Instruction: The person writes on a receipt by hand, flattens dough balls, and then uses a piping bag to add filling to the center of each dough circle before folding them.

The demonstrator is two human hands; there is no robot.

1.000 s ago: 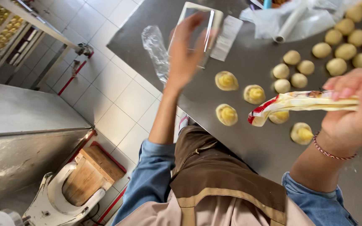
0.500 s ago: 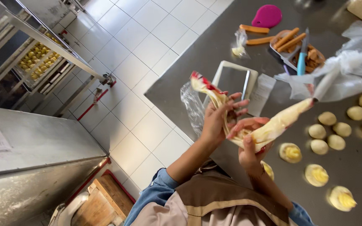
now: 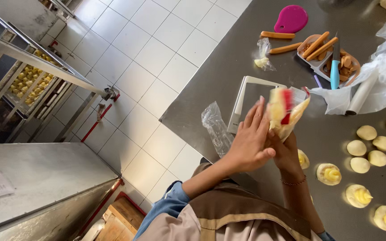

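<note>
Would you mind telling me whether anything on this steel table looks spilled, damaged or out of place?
Nothing looks spilled or damaged. Both hands, left hand and right hand, hold the piping bag; a crumpled clear plastic bag lies loose at the steel table edge.

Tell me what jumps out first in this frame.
Centre frame, both hands, the left hand and the right hand, are pressed around a blurred piping bag of yellow cream with a red patch, raised above the steel table. To the right, flattened dough rounds topped with yellow cream sit beside plain dough balls. At the top, a pink scraper and a tray of brown sticks with a blue-handled knife stand out.
</note>
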